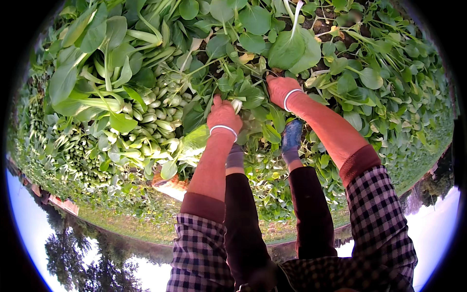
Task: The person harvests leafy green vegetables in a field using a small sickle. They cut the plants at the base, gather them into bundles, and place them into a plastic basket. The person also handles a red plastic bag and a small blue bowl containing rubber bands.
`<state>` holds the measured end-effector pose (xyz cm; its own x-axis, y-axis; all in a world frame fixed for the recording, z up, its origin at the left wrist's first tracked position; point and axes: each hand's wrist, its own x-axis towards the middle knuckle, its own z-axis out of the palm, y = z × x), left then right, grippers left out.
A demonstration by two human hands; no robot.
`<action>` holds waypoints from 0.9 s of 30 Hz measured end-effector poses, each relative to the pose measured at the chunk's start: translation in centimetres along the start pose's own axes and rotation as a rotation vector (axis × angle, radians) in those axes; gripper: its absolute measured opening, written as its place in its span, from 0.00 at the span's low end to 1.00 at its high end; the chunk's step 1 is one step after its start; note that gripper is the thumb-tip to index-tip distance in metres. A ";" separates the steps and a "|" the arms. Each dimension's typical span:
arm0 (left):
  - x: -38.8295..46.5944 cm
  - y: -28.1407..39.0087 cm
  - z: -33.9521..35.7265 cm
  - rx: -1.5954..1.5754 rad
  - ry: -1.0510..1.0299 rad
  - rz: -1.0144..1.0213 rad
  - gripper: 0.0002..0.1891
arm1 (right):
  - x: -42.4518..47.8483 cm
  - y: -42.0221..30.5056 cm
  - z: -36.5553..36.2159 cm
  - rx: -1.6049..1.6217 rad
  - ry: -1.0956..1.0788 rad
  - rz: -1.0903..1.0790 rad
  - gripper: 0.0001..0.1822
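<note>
My left hand is curled round a leafy green with a pale stem end, which looks like bok choy. A broad light-green leaf shows beside that wrist. Low among the growing plants, my right hand has its fingers closed. A thin dark strip like a blade juts from its fingertips, mostly hidden by foliage. Just beyond the right hand stands a large round leaf. Left of my left hand lies a heap of picked bok choy, pale stem ends facing me.
Larger bok choy plants lie atop the heap's far side. More leafy plants spread to the right, with dark soil between some. My shoe is among the leaves. An orange and white bag lies by my left forearm.
</note>
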<state>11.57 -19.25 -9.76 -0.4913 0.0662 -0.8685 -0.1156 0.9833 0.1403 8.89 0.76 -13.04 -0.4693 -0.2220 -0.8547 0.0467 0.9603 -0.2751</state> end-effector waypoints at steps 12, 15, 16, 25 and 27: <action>-1.6 -0.5 1.9 -0.179 -0.007 -0.024 0.26 | -0.1 -1.0 -1.0 -0.078 0.057 -0.165 0.11; -2.0 -0.6 2.9 -0.234 0.102 0.003 0.25 | 1.8 -3.1 -0.4 -0.180 0.038 -0.331 0.11; -2.2 -0.7 3.1 -0.219 0.084 -0.022 0.25 | 2.3 -3.5 -0.3 -0.214 0.034 -0.387 0.11; -2.1 -1.1 4.1 -0.306 0.103 0.019 0.24 | 1.1 -3.4 -1.0 -0.301 -0.072 -0.350 0.11; -2.2 -1.0 4.1 -0.318 0.059 0.020 0.24 | 1.1 -3.4 -1.4 -0.347 -0.061 -0.388 0.11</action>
<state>16.28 -19.73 -9.96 -0.5441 0.0660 -0.8364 -0.3648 0.8791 0.3068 6.97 -2.53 -12.40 -0.3414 -0.5721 -0.7458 -0.4201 0.8026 -0.4234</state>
